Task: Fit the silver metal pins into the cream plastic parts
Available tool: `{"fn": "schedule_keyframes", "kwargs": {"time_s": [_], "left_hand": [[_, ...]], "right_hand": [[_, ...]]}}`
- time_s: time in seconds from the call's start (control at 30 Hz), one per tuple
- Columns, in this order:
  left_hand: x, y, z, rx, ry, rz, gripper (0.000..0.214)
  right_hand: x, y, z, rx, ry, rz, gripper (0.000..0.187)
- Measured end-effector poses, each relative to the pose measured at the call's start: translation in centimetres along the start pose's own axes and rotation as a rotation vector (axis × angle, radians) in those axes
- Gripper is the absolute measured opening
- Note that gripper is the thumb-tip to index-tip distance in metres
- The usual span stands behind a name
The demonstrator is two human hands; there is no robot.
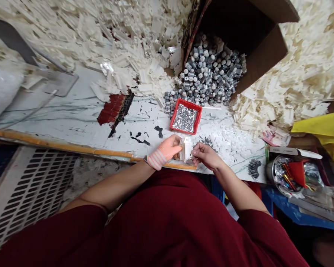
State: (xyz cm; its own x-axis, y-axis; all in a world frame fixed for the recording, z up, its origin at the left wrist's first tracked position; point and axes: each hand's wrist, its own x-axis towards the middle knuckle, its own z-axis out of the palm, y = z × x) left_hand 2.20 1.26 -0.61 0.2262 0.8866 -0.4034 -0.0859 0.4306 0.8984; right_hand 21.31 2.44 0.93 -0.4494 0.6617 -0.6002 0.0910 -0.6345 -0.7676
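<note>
My left hand (167,151), in an orange glove with pale stripes at the wrist, is closed on a white plastic part (186,149) over the table's front edge. My bare right hand (205,155) is just right of that part, thumb and fingers pinched together. Whatever lies between those fingertips is too small to make out. Right behind both hands sits a red tray (199,115) filled with thin shiny metal pins (184,118).
A tipped cardboard box (263,55) spills grey-and-white cylindrical pieces (211,70). Heaps of cream plastic parts (144,44) cover the back and right. A metal bowl (272,172) of odds and ends stands at right; a slatted white crate (30,185) is at lower left.
</note>
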Motion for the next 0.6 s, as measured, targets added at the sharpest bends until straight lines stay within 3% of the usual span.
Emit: {"fn": "schedule_keyframes", "kwargs": {"time_s": [0.2,0.33,0.47,0.6], "left_hand": [[0.3,-0.5,-0.3,-0.022,0.006,0.022,0.020],[-0.2,-0.2,-0.4,-0.072,-0.037,0.035,0.021],[-0.2,-0.1,0.1,-0.059,-0.028,0.095,0.035],[-0.1,-0.2,0.5,0.028,0.002,0.155,0.040]], "right_hand": [[0.2,0.1,0.4,0.030,-0.032,-0.003,0.043],[0.3,0.4,1.0,-0.071,0.042,-0.044,0.043],[0.7,0.2,1.0,-0.153,0.036,-0.082,0.044],[1.5,-0.9,0.1,-0.330,0.014,-0.248,0.048]]}}
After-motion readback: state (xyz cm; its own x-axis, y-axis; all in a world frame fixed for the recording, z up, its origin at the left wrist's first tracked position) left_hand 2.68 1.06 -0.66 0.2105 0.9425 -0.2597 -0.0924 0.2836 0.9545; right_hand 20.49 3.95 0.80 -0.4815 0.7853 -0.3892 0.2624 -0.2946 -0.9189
